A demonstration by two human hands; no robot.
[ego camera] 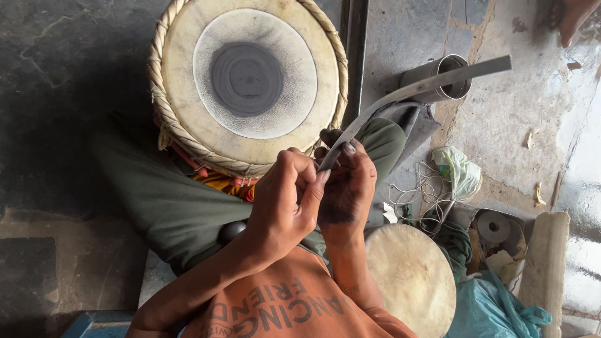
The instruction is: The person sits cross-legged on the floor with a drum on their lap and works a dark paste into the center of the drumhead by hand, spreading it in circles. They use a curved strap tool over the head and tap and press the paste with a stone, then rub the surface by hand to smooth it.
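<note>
- Grey metal strip [413,91], long, flat and slightly bent, ran from the person's fingers up and away to the right of the tabla drum [247,84], ending above a small steel cup [441,78] on the floor.
- Left hand [285,203], just below the drum, was curled nearly closed, its thumb and fingertips pinched at the strip's lower end.
- Right hand [347,188], touching the left and darkened across the palm side, was also folded tight, fingers wrapped around the same end of the strip.
- Both hands met just below the drum's lower right rim, over the person's olive-green trouser leg [169,200].
- Rope lacing ringed the drum's pale skin, which carried a dark round patch at its centre.
- Below and right of the drum lay a loose round drumhead skin [410,278], a tangle of white string [416,194] and a turquoise plastic bag [494,310].
- Far to the drum's upper right, another person's bare foot [573,19] showed at the frame's edge.
</note>
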